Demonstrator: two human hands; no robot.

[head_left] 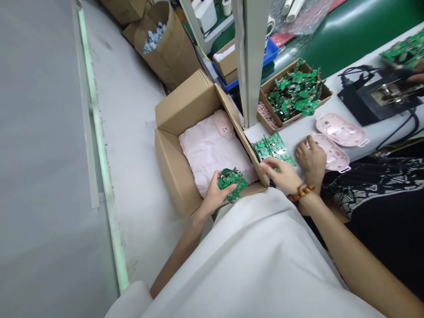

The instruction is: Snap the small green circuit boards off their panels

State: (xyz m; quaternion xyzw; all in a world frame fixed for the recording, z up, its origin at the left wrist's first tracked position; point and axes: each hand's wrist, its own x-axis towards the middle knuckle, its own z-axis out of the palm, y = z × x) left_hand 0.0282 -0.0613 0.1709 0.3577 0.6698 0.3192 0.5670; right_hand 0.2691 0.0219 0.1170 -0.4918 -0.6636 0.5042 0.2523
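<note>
We see the left hand (pixel 217 198) pinching a green circuit board (pixel 232 183) over the pink wrap (pixel 208 150) in a cardboard carton (pixel 185 101); the right hand (pixel 278 174), fingers extended, lies just beside stacked boards (pixel 273 149) at the worktop (pixel 298 128) edge.

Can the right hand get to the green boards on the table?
Probably yes: the right hand sits right beside the green boards, and nothing seems to stand between them.
</note>
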